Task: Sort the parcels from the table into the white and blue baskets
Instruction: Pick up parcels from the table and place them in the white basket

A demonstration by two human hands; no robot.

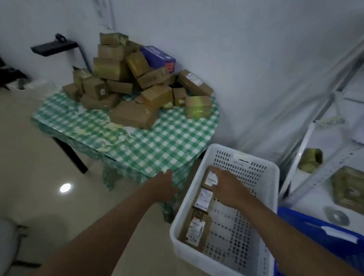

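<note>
While the left hand (164, 186) lies with straight fingers on the near edge of the table (133, 146), holding nothing, the right hand (228, 187) reaches down into the white basket (266, 198) and rests on the farthest of three small cardboard parcels; its fingers curl over that parcel (210, 178), though whether they actually grip it or merely press on it cannot be told. The three labelled parcels lie in a row along the basket's left wall, the middle parcel (203, 199) touching the far one and the nearest parcel (194, 227) just behind it. To the right of the white basket, touching its corner, stands the blue basket (328, 237), only partly in view. On the table, covered by a green-and-white checked cloth, a heap of brown parcels (128, 76) is piled toward the far side against the wall, with a blue box (158, 57) among them. Metal shelving (327, 109) stands at the right, holding a few more wrapped packages (352, 186).
</note>
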